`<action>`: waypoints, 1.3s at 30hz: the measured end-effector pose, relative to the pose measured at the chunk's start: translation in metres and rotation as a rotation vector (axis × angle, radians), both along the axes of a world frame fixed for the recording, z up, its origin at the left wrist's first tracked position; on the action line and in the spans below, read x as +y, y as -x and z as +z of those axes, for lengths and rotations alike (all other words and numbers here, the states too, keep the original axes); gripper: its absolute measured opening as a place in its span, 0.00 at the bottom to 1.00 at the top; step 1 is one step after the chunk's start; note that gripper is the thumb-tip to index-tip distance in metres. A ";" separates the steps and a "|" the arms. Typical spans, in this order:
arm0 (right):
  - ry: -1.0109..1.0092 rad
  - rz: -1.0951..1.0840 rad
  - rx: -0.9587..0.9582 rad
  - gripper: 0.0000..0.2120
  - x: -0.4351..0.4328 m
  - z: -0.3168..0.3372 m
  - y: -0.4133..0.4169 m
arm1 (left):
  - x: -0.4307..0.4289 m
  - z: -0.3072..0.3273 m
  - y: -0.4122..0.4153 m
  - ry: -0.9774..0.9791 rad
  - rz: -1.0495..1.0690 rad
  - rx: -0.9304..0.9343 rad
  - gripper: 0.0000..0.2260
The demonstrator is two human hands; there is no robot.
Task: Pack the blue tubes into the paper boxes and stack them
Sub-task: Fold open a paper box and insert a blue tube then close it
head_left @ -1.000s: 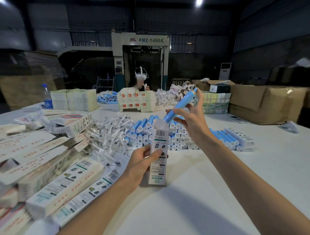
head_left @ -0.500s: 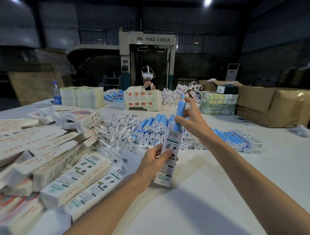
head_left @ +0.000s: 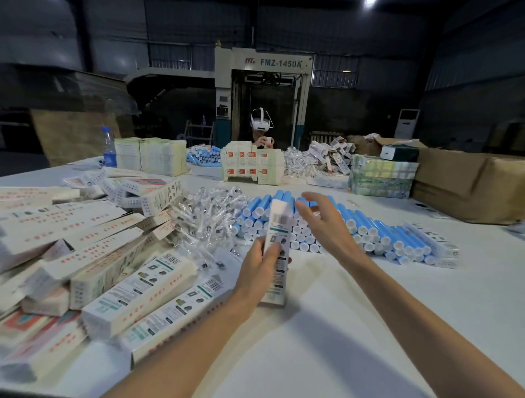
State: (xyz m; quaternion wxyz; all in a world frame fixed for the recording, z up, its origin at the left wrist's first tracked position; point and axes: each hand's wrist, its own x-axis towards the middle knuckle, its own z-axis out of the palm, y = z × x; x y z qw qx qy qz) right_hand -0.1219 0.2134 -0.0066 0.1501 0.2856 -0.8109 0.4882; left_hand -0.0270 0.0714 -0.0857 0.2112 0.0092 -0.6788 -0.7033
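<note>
In left hand (head_left: 260,274), upright paper box (head_left: 279,227)

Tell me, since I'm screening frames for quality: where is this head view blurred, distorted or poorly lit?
Head view: the right hand is smeared at the fingers, the left hand gripping the white paper box is sharper; the printed cartons at the lower left edge blur and stretch; the hall behind is dim, a ceiling lamp flares, and the forearms cast soft shadows on the white table.
</note>
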 end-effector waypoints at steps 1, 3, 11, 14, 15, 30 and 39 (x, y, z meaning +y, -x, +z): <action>0.060 -0.042 0.071 0.16 -0.007 -0.005 -0.002 | -0.005 -0.001 0.001 -0.016 0.068 0.009 0.06; 0.058 -0.084 0.141 0.08 -0.023 -0.019 -0.003 | -0.017 -0.002 0.002 -0.050 0.215 0.027 0.05; -0.538 0.085 -0.058 0.12 -0.095 -0.081 -0.012 | -0.048 0.000 0.010 -0.183 0.506 0.082 0.05; -0.560 0.091 0.025 0.07 -0.102 -0.085 -0.016 | -0.047 0.000 0.011 -0.177 0.494 0.094 0.04; -0.542 0.086 0.024 0.06 -0.100 -0.084 -0.017 | -0.045 0.000 0.011 -0.175 0.479 0.100 0.04; 0.320 -0.125 0.024 0.14 0.060 0.040 -0.020 | -0.013 0.001 0.006 -0.084 -0.038 -0.026 0.21; 0.048 0.091 0.065 0.12 0.044 0.079 -0.022 | -0.005 0.000 0.006 -0.097 -0.161 -0.008 0.20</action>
